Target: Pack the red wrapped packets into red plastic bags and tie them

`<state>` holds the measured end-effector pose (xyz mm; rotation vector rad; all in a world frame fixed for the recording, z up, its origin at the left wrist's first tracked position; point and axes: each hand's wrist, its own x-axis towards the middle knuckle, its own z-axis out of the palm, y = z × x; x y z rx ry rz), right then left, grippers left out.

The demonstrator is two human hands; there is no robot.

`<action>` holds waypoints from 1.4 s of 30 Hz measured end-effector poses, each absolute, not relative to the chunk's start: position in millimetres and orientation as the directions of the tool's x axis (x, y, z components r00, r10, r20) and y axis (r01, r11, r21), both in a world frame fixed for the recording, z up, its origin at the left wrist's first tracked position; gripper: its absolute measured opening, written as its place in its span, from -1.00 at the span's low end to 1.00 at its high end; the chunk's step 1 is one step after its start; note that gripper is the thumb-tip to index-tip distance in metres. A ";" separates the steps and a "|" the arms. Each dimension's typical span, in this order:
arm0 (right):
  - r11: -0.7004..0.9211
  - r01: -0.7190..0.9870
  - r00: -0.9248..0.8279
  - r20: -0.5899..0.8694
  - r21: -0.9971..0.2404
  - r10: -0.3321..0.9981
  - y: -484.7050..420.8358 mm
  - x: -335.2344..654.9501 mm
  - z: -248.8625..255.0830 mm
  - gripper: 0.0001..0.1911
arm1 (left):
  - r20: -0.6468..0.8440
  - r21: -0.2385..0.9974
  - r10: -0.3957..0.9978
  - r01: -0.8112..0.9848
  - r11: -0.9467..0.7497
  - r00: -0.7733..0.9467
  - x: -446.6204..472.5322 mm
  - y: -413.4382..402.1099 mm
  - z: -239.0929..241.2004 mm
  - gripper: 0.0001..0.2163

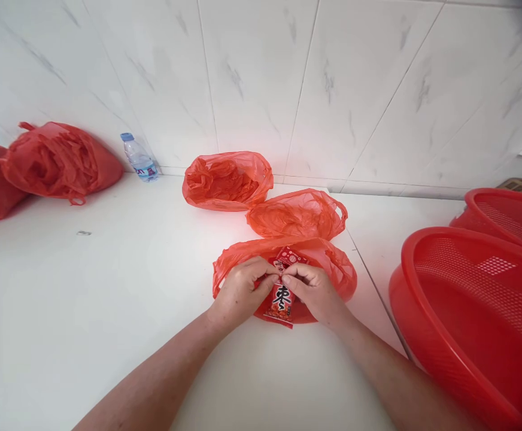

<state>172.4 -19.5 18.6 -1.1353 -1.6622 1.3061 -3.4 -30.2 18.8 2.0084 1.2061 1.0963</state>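
Note:
Both my hands meet over an open red plastic bag [337, 269] on the white table. A small red snack packet [281, 302] with a large black character hangs between them. My left hand [243, 290] pinches its top edge between thumb and forefinger. Close beside it, my right hand [312, 290] pinches the same edge, fingertips almost touching the left ones. Behind the fingers, another red packet with pale dots [291, 256] lies in the bag. The rest of the bag's contents is hidden by my hands.
Two more open red bags, a nearer one [297, 214] and a farther one [227, 179], stand behind. A water bottle [140, 158] and full red bags [63, 158] are at the left by the tiled wall. Red plastic baskets [422, 293] stand at the right, past a table seam.

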 end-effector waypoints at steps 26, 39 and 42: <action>-0.067 -0.034 -0.150 -0.061 -0.997 0.987 -8.1 178.1 6.3 -0.74 | 0.093 0.936 0.987 0.325 -0.132 0.133 0.6 -28.9 11.7 -0.54; -0.003 0.070 -0.318 -0.026 -0.998 0.948 -12.6 176.9 15.3 -0.85 | 0.090 0.924 0.977 0.349 -0.154 0.194 -0.1 -30.3 12.0 -0.48; 0.034 0.083 -0.360 0.002 -0.996 0.933 -14.8 175.3 16.8 -0.89 | 0.137 0.903 0.974 0.381 -0.197 0.181 1.3 -30.3 10.8 -0.54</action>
